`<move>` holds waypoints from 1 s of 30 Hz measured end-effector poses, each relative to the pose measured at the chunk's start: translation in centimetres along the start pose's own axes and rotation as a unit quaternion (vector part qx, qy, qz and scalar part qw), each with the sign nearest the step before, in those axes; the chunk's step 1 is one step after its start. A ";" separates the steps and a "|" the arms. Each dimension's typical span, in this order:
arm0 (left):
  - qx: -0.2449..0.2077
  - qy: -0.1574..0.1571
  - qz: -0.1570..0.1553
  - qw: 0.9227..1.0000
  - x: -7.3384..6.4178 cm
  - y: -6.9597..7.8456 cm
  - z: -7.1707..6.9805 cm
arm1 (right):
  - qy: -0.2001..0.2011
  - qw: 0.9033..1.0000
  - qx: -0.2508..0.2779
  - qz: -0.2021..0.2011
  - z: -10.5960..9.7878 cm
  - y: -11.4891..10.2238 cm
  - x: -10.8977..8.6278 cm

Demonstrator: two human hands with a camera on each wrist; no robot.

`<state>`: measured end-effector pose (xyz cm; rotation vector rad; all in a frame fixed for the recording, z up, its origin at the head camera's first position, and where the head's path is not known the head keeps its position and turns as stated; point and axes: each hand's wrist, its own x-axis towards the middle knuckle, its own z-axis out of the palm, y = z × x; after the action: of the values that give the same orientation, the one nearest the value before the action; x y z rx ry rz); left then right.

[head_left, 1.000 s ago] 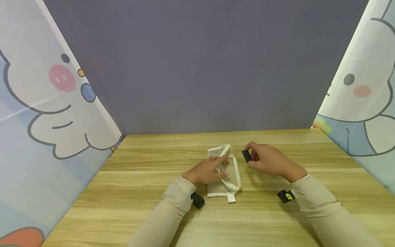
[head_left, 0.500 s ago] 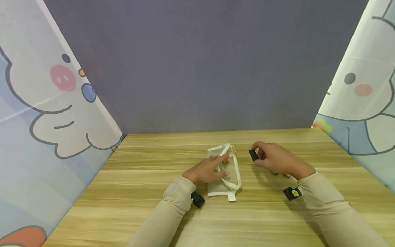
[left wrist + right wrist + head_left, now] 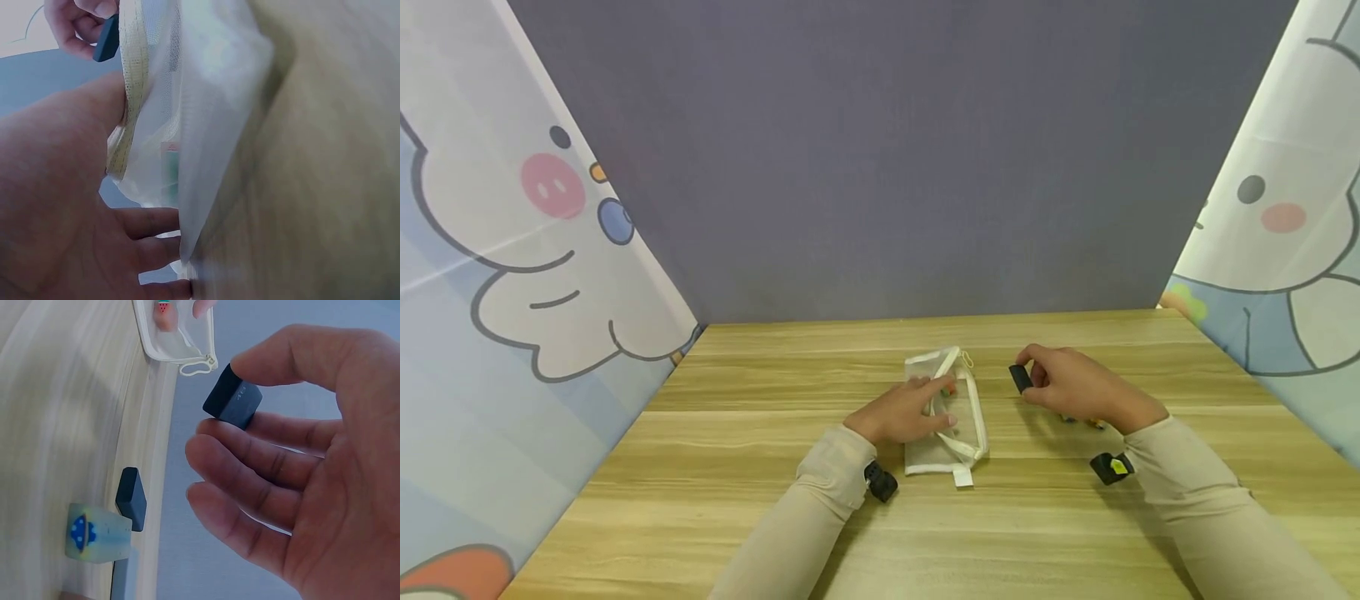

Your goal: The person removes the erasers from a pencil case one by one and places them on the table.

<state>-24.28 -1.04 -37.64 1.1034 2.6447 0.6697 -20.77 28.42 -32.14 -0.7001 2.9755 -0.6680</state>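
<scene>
A white mesh zip pouch [image 3: 927, 454] lies unzipped on the wooden table. My left hand [image 3: 899, 414] spreads its thumb and index finger at the mouth of the pouch; in the left wrist view the other fingers extend along the mesh [image 3: 215, 106]. A small block with a watermelon print [image 3: 164, 307] is inside. To the right of the pouch, my right hand [image 3: 1071, 385] pinches a black eraser [image 3: 1020, 378] between thumb and fingers, held above the table. Faint pale print shows on the eraser [image 3: 236, 400] in the right wrist view.
Under the right hand, a second black block [image 3: 131, 497] and a translucent block with a blue print [image 3: 100, 532] lie on the table, beside a pale grey-blue piece [image 3: 125, 575]. A grey panel [image 3: 880, 167] stands along the table's far edge; cartoon-printed curtains flank it.
My right hand has moved slightly to the right with the black eraser, away from the pouch. Small items on the table now show below it. My left hand has stayed in place.
</scene>
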 end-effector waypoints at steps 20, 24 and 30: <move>-0.018 -0.006 0.019 1.000 0.7 0.0 -0.5 | -0.009 1.000 0.009 0.007 -1.9 1.5 -0.6; -0.023 -0.007 0.018 1.000 0.6 -0.1 -0.5 | -0.024 0.999 0.016 0.016 -1.8 1.9 -0.6; -0.026 -0.005 0.019 0.999 0.2 -0.3 -0.2 | -0.043 0.999 0.021 0.011 -0.9 2.3 -0.6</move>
<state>-24.71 -1.15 -37.66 1.1411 2.5882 0.7344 -21.32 30.91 -32.28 -0.6746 2.8773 -0.6793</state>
